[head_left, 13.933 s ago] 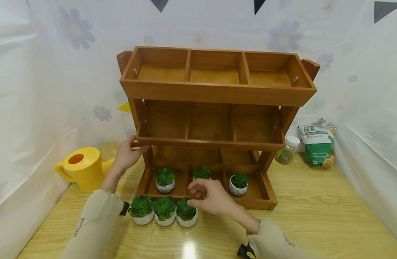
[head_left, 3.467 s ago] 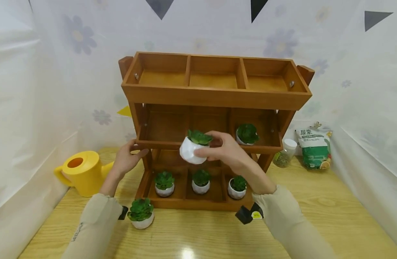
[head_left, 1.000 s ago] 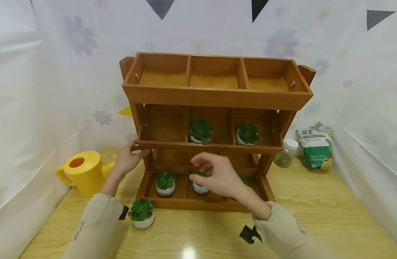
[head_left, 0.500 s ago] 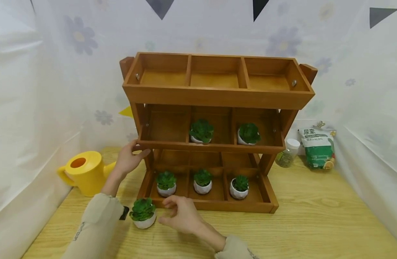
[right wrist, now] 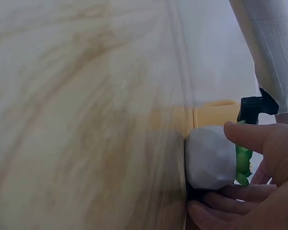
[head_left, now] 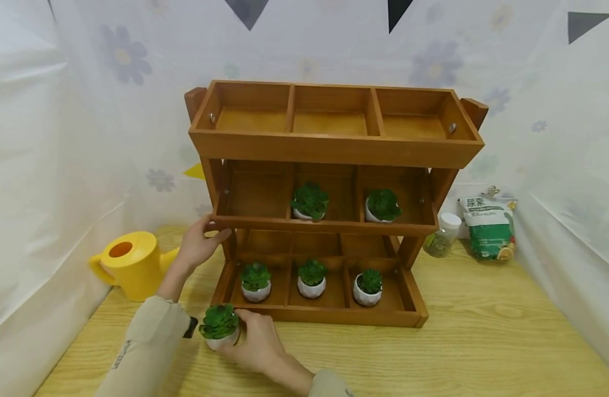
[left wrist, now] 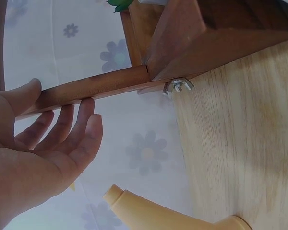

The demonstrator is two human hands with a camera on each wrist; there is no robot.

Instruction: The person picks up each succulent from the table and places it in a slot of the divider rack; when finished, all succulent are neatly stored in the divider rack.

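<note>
My right hand (head_left: pixel 258 343) has its thumb and fingers around the white pot of a potted succulent (head_left: pixel 219 321) that stands on the table in front of the shelf's lower left corner. In the right wrist view that faceted white pot (right wrist: pixel 210 160) sits on the tabletop between thumb and fingers. My left hand (head_left: pixel 199 242) grips the side post of the brown wooden shelf (head_left: pixel 334 151), thumb on one side of the post (left wrist: pixel 96 85) and fingertips on the other. Two potted succulents occupy the middle tier's centre (head_left: pixel 310 200) and right (head_left: pixel 382 205) compartments.
Along the bottom tier are three more small succulents (head_left: pixel 311 278), one per compartment. A yellow watering can (head_left: pixel 135 270) stands left of the shelf. At the right are a white-lidded jar (head_left: pixel 442 237) and a green and white bag (head_left: pixel 489 226). Fabric walls enclose the table.
Two succulents have gone from the table into the middle tier, right then centre. My right hand has since come down left to the last pot on the table. My left hand stays at the shelf.
</note>
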